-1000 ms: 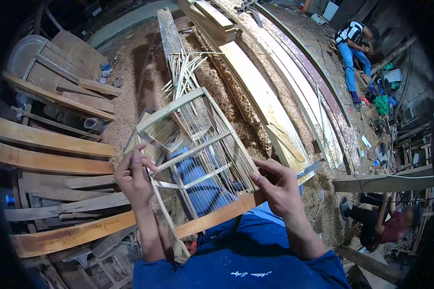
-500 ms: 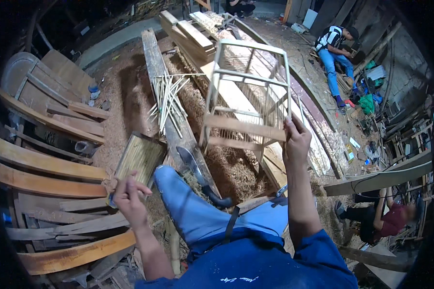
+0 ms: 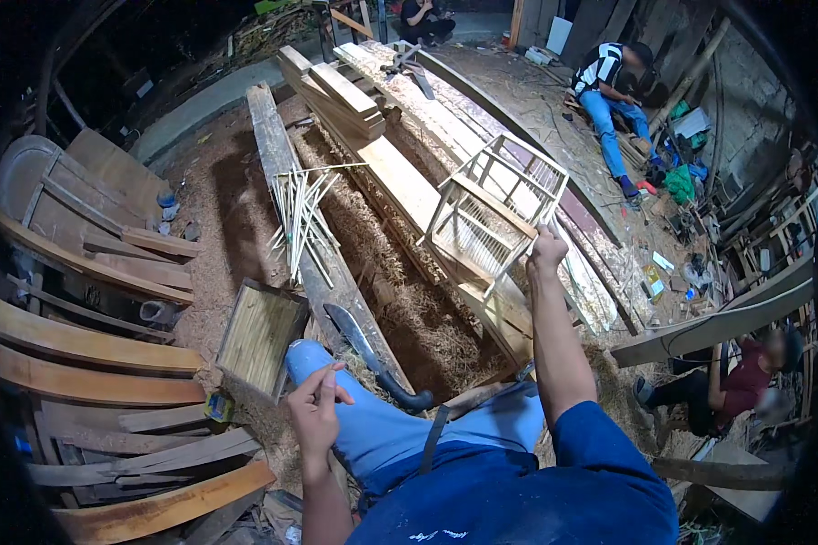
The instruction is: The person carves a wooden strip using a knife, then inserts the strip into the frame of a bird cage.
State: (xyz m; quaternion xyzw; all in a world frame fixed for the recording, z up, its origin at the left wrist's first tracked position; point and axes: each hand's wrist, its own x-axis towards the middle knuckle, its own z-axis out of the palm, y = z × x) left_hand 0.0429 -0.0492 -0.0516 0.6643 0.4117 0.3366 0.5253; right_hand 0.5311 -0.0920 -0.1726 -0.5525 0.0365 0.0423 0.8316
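Observation:
My right hand [image 3: 545,250] grips the lower right corner of a birdcage [image 3: 495,207], a small wooden frame with thin bars and a flat slat across it. The cage is held tilted out in front of me, above the planks. My left hand [image 3: 314,413] is held over my left thigh, fingers loosely bent and apart, with nothing visible in it. Beside that thigh stands a wooden box [image 3: 262,334]. A knife with a broad curved blade [image 3: 350,331] and dark handle lies on the weathered plank [image 3: 265,127], below a pile of thin sticks [image 3: 302,218].
Long pale boards [image 3: 400,182] and stacked timber [image 3: 345,91] stretch away ahead. Curved wooden pieces [image 3: 100,368] line the left side. One person [image 3: 609,100] sits at the far right, another [image 3: 745,386] at the near right, a third [image 3: 423,23] at the back. Wood shavings [image 3: 218,218] cover the ground.
The birdcage has moved away from me and turned, with my right arm stretched further out. My left hand has moved right, from the wooden box to above my thigh.

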